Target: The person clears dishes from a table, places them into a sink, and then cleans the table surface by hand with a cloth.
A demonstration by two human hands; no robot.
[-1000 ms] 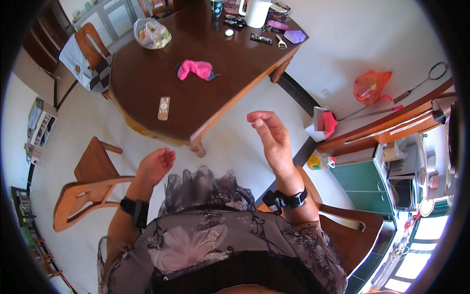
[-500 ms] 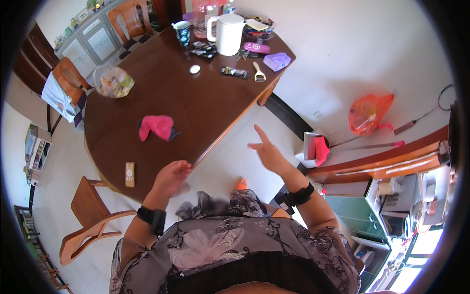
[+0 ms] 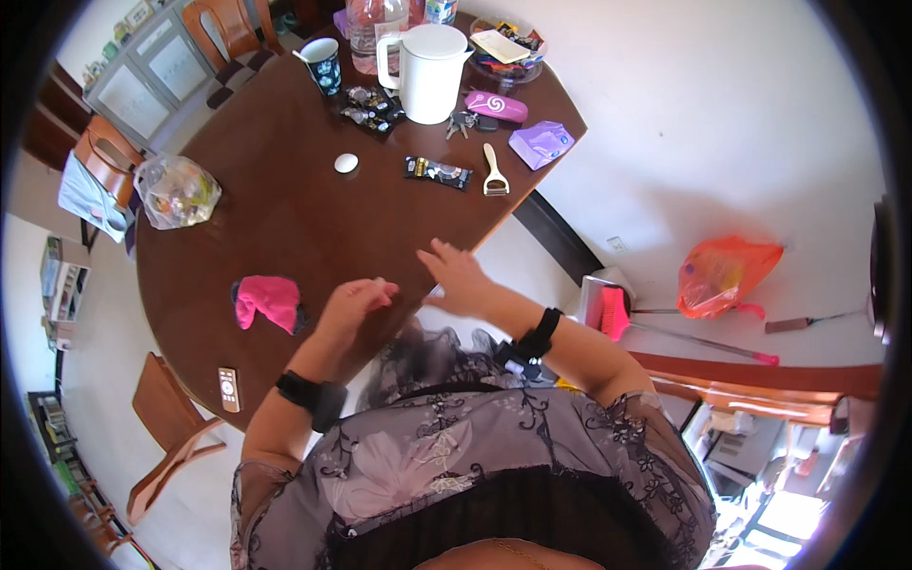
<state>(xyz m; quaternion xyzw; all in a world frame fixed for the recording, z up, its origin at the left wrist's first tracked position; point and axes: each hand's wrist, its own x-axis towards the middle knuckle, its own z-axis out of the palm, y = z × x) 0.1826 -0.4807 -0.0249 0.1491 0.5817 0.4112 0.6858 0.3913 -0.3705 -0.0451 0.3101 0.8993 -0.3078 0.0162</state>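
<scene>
My left hand (image 3: 354, 310) hovers over the near edge of the brown wooden table (image 3: 313, 228), its fingers loosely bent and holding nothing that I can see. To its right, my right hand (image 3: 458, 278) is above the same edge, fingers apart and empty. The two hands are close together without touching. Left of my left hand lies a pink cloth (image 3: 270, 302) with dark edging. A pale remote control (image 3: 229, 389) is nearer the table's left corner. Beyond my right hand are a peeler (image 3: 494, 173) and a black packet (image 3: 437, 172).
Farther back stand a white pitcher (image 3: 430, 81), a dark patterned cup (image 3: 324, 68) and a basket of small items (image 3: 518, 68). A white oval object (image 3: 346, 163), keys (image 3: 460, 124) and a purple pack (image 3: 541, 145) lie around. A clear bag (image 3: 178, 193) sits at the left edge.
My right hand has moved left from over the floor to the table's edge, close to my left hand. The view has shifted nearer to the table.
</scene>
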